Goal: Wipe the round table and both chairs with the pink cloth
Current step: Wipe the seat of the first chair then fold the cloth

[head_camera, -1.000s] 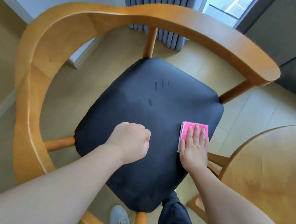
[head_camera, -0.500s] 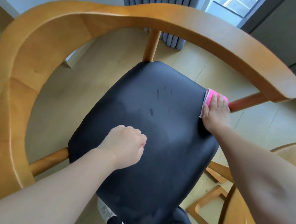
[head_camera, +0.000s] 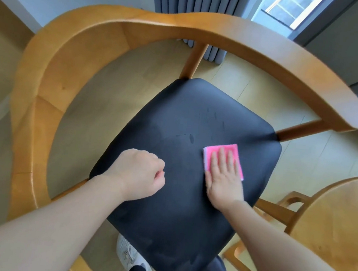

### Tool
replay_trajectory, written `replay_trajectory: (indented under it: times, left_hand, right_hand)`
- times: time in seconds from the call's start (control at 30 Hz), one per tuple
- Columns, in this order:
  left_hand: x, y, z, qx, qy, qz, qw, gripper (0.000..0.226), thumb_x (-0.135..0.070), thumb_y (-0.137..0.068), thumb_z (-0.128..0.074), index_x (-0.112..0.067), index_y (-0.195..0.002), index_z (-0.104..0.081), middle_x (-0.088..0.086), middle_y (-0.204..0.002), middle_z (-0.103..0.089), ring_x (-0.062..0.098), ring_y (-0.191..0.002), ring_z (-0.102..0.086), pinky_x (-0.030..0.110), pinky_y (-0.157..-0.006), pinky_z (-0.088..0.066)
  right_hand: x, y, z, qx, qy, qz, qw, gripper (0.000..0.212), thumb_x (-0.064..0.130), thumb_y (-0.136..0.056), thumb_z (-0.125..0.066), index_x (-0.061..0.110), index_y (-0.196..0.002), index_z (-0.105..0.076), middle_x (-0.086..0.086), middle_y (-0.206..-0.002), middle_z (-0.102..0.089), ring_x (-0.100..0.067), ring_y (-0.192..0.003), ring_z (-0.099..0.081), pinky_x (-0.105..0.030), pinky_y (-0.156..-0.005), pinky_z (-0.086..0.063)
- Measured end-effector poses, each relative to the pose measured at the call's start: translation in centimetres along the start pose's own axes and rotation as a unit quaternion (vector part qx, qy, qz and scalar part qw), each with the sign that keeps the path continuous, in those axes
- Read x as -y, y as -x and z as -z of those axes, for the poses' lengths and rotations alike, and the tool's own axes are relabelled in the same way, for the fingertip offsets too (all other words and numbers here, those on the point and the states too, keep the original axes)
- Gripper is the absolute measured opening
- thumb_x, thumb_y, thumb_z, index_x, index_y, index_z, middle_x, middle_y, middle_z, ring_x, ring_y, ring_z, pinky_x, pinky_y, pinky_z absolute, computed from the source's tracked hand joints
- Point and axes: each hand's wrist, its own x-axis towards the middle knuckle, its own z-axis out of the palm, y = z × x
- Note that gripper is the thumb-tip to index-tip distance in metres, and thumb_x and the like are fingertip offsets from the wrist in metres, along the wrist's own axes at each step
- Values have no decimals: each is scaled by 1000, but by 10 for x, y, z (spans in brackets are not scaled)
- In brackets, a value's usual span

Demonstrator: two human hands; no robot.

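The right hand (head_camera: 224, 177) lies flat, fingers straight and together, pressing the folded pink square cloth (head_camera: 222, 154) onto the seat; half a second ago this hand and cloth were at the far right corner of the seat beside the arm post, and both have since travelled back toward the person and inward, which indicates a return stroke and suggests the right-hand portion of the seat is covered while the left portion remains to be wiped; the left hand (head_camera: 139, 174) is clenched in a fist, grasping nothing, resting on the seat as it did before; the black padded seat cushion (head_camera: 166, 210) is a smooth, matte, rounded square with a few small marks near its centre; the curved honey-coloured wooden chair frame (head_camera: 54, 84) wraps it in one continuous arc; the round wooden counter (head_camera: 337, 227) sits at the right, apart from the cloth.
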Motion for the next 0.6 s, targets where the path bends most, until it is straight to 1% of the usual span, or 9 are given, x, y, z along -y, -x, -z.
replay_trajectory:
  times: [0.07, 0.13, 0.17, 0.3, 0.4, 0.47, 0.53, 0.6]
  left_hand:
    - [4, -1, 0, -3, -2, 13, 1000, 37, -34, -89, -43, -22, -57, -28, -6, -59, -37, 17, -62, -41, 27, -58, -26]
    - [5, -2, -1, -6, -2, 17, 1000, 37, -34, -89, -42, -22, -58, -28, -6, -60, -38, 16, -62, -41, 27, -58, -26]
    - [5, -2, -2, -7, 1, 16, 1000, 36, -34, -89, -43, -22, -59, -30, -7, -60, -38, 16, -62, -41, 27, -59, -26]
    - [7, -4, -5, -6, 5, 17, 1000, 33, -34, -89, -43, -22, -60, -34, -6, -60, -38, 17, -62, -42, 27, -59, -27]
    - [11, -8, -7, -4, 2, 26, 1000, 37, -35, -90, -42, -21, -58, -29, -6, -60, -37, 17, -62, -41, 27, -58, -26]
    - [13, -11, -8, -8, 3, 27, 1000, 39, -35, -90, -42, -22, -57, -26, -5, -59, -37, 17, -61, -40, 27, -57, -24]
    - [15, -14, -8, -12, 8, 28, 999, 40, -34, -89, -44, -23, -56, -25, -5, -58, -36, 17, -60, -38, 28, -54, -22]
    - [17, -16, -9, -13, 10, 30, 999, 40, -33, -89, -44, -23, -56, -24, -5, -57, -36, 17, -58, -37, 25, -50, -19]
  right_hand:
    - [24, 14, -7, 1, 16, 88, 996, 58, 39, -99, -25, 9, -148, -24, -14, -154, -26, -36, -144, -16, -47, -116, -7]
    - [33, 21, -12, 9, 29, 118, 993, 56, 38, -99, -29, 10, -147, -33, -13, -152, -33, -37, -142, -26, -46, -115, -10]
    - [32, 20, -13, 8, 35, 121, 992, 55, 39, -99, -29, 11, -147, -34, -12, -153, -33, -36, -142, -26, -46, -115, -10]
    - [18, 11, -13, 4, 57, 152, 987, 56, 42, -101, -27, 14, -149, -30, -9, -156, -27, -32, -145, -17, -45, -116, -9]
    - [12, 3, -9, -3, 51, 162, 986, 55, 42, -100, -28, 14, -147, -33, -6, -155, -27, -27, -145, -14, -44, -117, -8]
    - [8, -6, -5, -10, 53, 166, 985, 56, 42, -100, -26, 14, -148, -32, -7, -156, -27, -28, -145, -15, -44, -117, -7]
    - [0, -24, 1, -16, 56, 147, 987, 57, 42, -100, -24, 13, -149, -30, -9, -156, -26, -31, -145, -17, -43, -117, -5]
    - [-12, -49, 9, -22, 51, 97, 994, 60, 43, -99, -16, 14, -151, -23, -10, -158, -20, -32, -147, -12, -40, -118, 3]
